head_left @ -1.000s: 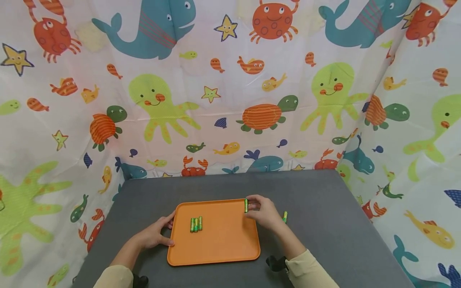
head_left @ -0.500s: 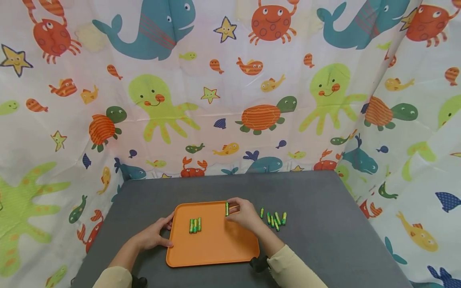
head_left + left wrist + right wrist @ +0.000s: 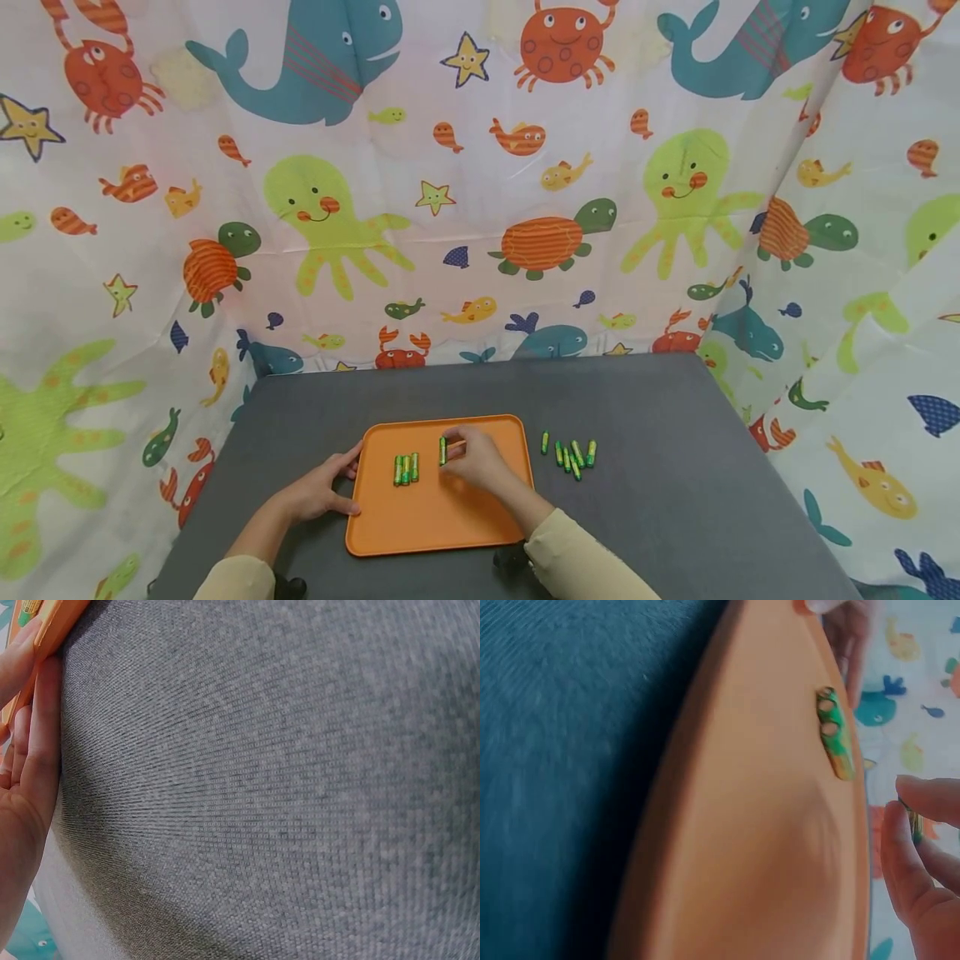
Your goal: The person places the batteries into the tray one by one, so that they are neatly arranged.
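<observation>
An orange tray (image 3: pixel 442 529) lies on the grey table. Three green batteries (image 3: pixel 406 470) stand side by side in a row on its left half. My left hand (image 3: pixel 318 490) holds the tray's left edge; in the left wrist view its thumb (image 3: pixel 19 664) lies at the rim and the fingers run along the outer side. Between thumb and fingertips, my right hand (image 3: pixel 480 460) pinches another green battery (image 3: pixel 442 451) upright over the tray, just right of the row. In the right wrist view this held battery (image 3: pixel 914 823) is mostly hidden by the fingers.
Several more green batteries (image 3: pixel 576 454) lie loosely on the table right of the tray. A curtain with sea animals (image 3: pixel 450 250) hangs behind and beside the grey table (image 3: pixel 660 500). Black wrist straps show at both cuffs.
My right hand has carried the battery leftward from the tray's right edge to near the row. The loose batteries at the right have come into view. My left hand stays put.
</observation>
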### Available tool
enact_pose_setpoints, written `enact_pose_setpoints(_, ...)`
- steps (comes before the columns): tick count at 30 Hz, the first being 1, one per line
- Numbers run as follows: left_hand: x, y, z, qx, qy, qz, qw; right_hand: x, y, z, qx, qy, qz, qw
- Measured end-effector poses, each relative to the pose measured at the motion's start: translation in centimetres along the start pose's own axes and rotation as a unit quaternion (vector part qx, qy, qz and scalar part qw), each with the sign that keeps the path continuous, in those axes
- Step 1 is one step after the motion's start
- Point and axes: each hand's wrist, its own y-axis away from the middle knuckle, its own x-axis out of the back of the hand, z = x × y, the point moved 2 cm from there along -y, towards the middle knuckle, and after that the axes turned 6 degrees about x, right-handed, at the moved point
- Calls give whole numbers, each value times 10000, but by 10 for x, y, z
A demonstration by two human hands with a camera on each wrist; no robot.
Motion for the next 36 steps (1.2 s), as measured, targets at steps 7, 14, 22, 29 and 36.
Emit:
enact_pose_setpoints(7,1,0,-1,-71,30,-50,10000,-23,-9,0,-28,269,-124,9996)
enact_pose_setpoints(14,1,-1,-3,-79,43,-75,9999,-38,-15,-1,-39,724,-227,9971)
enact_pose_setpoints(22,2,-1,-3,-188,9,-47,9998,-46,-18,-4,72,1290,-405,9908)
enact_pose_setpoints(29,2,-3,-2,-207,-25,-75,9998,-44,-16,-2,-97,981,-390,9944)
enact_pose_setpoints(36,2,-2,-1,-160,-38,-56,9998,-21,-8,-5,93,1003,-148,9948)
